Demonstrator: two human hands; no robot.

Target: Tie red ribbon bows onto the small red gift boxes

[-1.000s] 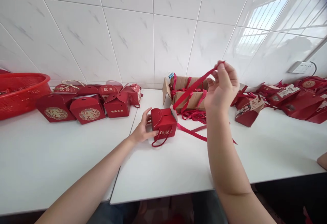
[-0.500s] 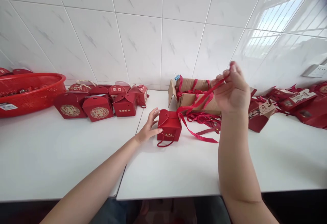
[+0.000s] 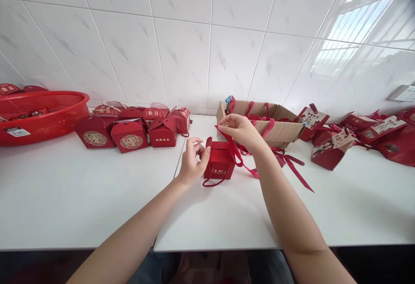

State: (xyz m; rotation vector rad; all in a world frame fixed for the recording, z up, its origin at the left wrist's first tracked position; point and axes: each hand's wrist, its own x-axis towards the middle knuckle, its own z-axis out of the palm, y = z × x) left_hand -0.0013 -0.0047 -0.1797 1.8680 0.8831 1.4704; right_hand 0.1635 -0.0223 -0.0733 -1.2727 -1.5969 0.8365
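A small red gift box [image 3: 219, 167] with gold lettering and a cord handle [image 3: 214, 183] stands upright on the white table in front of me. My left hand [image 3: 193, 163] is closed at its left side, thumb and curled fingers around the raised top flap [image 3: 209, 141]. Above the box's right side, my right hand [image 3: 238, 129] pinches the end of a red ribbon [image 3: 234, 148]. From there the ribbon hangs down by the box's right edge and trails onto the table. My right forearm covers part of the ribbon.
Behind my right hand is an open cardboard box [image 3: 279, 132] with ribbons over its side. Finished-looking red boxes [image 3: 129, 136] stand at left, beside a red plastic basket [image 3: 65, 122]. More red boxes [image 3: 332, 148] lie at right. A tiled wall [image 3: 181, 59] backs the table.
My right hand has come down and left with the ribbon, from high on the right to just above the box. The left fingers have curled in at the flap, which now stands up.
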